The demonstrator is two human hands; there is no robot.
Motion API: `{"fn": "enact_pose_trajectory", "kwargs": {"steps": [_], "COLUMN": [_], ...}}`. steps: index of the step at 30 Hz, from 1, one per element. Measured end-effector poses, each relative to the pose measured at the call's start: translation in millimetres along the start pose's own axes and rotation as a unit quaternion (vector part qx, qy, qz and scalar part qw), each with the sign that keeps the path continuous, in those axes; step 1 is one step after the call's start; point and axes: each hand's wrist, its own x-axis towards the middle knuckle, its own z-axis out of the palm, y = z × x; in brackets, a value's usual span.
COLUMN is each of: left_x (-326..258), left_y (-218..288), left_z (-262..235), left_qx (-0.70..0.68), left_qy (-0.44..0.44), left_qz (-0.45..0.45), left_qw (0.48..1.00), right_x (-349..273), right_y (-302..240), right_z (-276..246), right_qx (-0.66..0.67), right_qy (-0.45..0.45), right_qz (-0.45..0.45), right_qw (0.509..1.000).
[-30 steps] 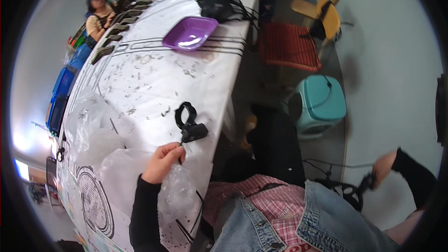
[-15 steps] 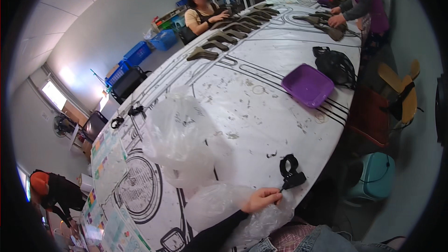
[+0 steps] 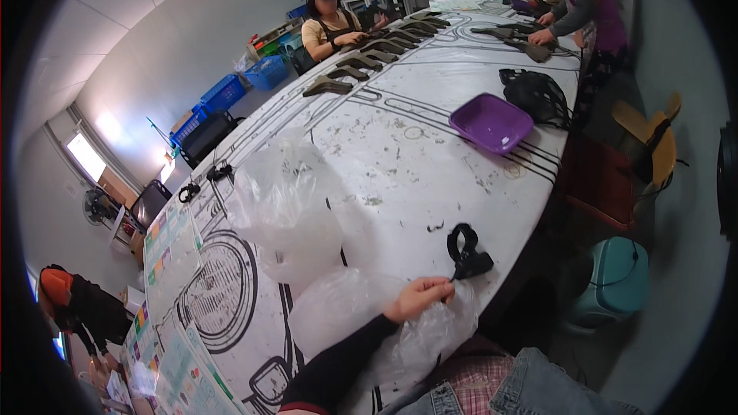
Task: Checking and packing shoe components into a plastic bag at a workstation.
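My left hand (image 3: 421,297) reaches in from the lower edge, its thumb and fingertips pinched at the near end of a black ring-shaped clamp (image 3: 470,264). The clamp has an open loop and a blocky body; a thin dark stem runs from the body to my fingers. The clamp is at the near right edge of the white table (image 3: 400,161). Below my hand and wrist lies a crumpled clear plastic bag (image 3: 430,338). Another, puffed-up clear bag (image 3: 292,215) stands to the left. My right hand is out of view.
A purple basin (image 3: 492,124) and a black mesh bag (image 3: 538,96) are on the right. Dark curved parts (image 3: 361,65) line the far side, where a person sits. Another person handles similar parts at far right. Two small black clamps (image 3: 219,173) lie left. A teal stool (image 3: 615,284) stands right.
The view has shifted slightly, so the table and things on it appear a little further left. My left hand keeps its pinch by the clamp. The seated person's hands have moved.
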Motion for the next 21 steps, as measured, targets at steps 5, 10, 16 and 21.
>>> {"fn": "enact_pose_trajectory", "kwargs": {"steps": [5, 10, 16, 21], "left_x": [1.9, -2.8, 3.5, 5.8], "left_y": [-2.1, 0.5, -10.1, 0.4], "left_z": [-6.4, 0.0, -8.5, 1.2], "left_qx": [0.017, 0.021, 0.018, 0.020], "left_qy": [0.008, 0.018, -0.005, -0.017], "left_qz": [-0.011, -0.017, 0.030, 0.019], "left_qw": [1.000, 0.999, 0.999, 0.999], "right_x": [-23.8, -31.9, -7.2, -172.3], "right_y": [-14.0, -27.5, 31.2, 11.9], "right_z": [29.1, 63.2, 100.7, 96.5], "right_qx": [-0.106, -0.197, -0.222, -0.218], "right_qy": [0.108, 0.228, 0.082, 0.363], "right_qz": [-0.068, -0.146, -0.294, -0.003], "right_qw": [0.986, 0.942, 0.926, 0.906]}}
